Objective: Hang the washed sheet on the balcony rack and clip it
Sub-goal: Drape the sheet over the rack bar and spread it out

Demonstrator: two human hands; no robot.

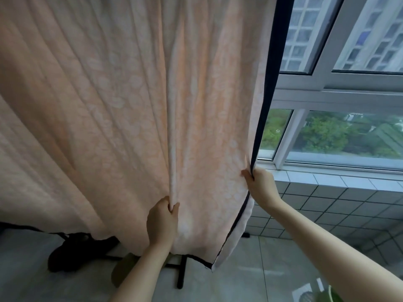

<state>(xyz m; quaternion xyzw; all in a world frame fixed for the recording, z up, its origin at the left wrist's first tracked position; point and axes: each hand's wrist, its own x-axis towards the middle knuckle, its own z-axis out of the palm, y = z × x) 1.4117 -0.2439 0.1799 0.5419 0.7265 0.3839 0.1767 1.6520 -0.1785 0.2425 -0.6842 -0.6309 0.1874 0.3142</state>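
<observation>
Low in the middle of the frame, the left hand (162, 223) has thumb and fingers curled tight on a vertical fold of the peach sheet (109, 105). Right of centre, the right hand (259, 185) pinches the sheet's dark-trimmed edge (265, 105) between thumb and fingers. The patterned sheet hangs down from the top, filling the left and centre. Below its hem, black rack legs (181, 273) stand on the tiled floor (250, 269). Windows (349, 136) above a tiled wall fill the right side.
</observation>
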